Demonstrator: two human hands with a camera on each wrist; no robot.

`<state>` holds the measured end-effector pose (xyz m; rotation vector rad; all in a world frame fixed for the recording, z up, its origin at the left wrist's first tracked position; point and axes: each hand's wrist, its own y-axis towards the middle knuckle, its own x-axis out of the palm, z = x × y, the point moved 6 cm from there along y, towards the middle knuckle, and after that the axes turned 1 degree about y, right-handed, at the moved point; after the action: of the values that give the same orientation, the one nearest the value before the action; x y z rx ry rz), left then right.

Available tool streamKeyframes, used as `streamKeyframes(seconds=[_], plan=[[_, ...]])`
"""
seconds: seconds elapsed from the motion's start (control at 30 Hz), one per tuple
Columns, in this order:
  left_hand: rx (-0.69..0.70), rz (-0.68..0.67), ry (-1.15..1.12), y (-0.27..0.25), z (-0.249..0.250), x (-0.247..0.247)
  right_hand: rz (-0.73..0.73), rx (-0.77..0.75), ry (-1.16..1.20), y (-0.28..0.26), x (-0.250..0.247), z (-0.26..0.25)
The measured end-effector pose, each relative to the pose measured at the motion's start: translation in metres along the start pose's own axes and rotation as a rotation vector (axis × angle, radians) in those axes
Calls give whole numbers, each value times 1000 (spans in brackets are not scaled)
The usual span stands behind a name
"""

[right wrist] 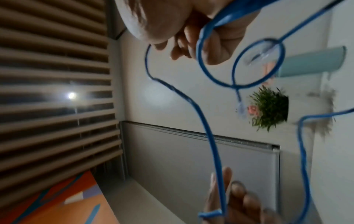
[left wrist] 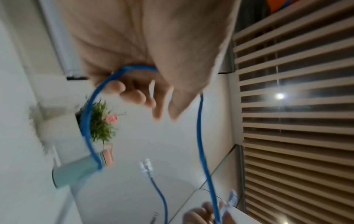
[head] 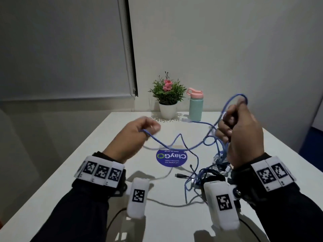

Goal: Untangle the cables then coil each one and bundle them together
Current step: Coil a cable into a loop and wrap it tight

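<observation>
White table (head: 104, 172) against a pale wall; potted plant (head: 167, 92) and mint bottle (head: 195, 107) at 12 o'clock. Blue cable (head: 174, 145) is strung in the air between both hands. Left hand (head: 138, 137), at 10 o'clock, pinches one stretch of it. Right hand (head: 243, 133), at 2 o'clock, is clenched around gathered loops, one arching above the fist. Remaining tangle (head: 209, 173), blue, black and pale leads, lies on the table at 4 o'clock below the right wrist. Judgement: cable is light, springy and kink-prone, and should coil best gripped on the jacket, not at the clear plug (head: 186, 120). Round blue sticker (head: 171, 158) at centre reads "ClayGo", upside down; smaller print illegible.
</observation>
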<state>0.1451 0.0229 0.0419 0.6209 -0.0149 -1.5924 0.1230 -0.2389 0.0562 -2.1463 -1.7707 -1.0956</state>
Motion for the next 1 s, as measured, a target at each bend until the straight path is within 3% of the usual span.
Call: streamKeyframes(seconds=[0.07,0.13,0.17,0.23,0.27,0.3,0.37,0.43,0.5,0.6,0.67,0.87,0.93,1.0], plan=[[-36,252,69,3,-5,-8,29,117,56,0,-1,12],[-218,215,367,1,-16,-10,26,232,163,-2,-1,23],[-366,135,377,-1,-25,-10,19,276,222,-4,0,27],[-586,-60,-44,-12,-35,7,9,325,317,-8,2,33],[-616,-130,-298,-18,-30,17,12,334,350,-9,4,35],[-587,-218,-506,-21,-21,27,23,336,378,-11,5,37],[-422,-413,-662,-22,4,49,48,323,432,-15,8,40],[-284,-556,-572,-34,23,74,52,295,480,-18,11,42],[-265,-573,-390,-44,28,99,39,277,495,-21,14,42],[-241,-412,-226,-44,26,110,4,308,506,-22,18,42],[-199,-269,-156,-35,25,93,-29,320,488,-18,19,37],[-190,365,-58,-6,-2,-27,33,249,448,9,-10,-1],[-318,512,-297,-4,-27,-57,76,233,428,17,-22,-10],[-450,573,-733,-7,-48,-72,140,213,391,22,-36,-16]])
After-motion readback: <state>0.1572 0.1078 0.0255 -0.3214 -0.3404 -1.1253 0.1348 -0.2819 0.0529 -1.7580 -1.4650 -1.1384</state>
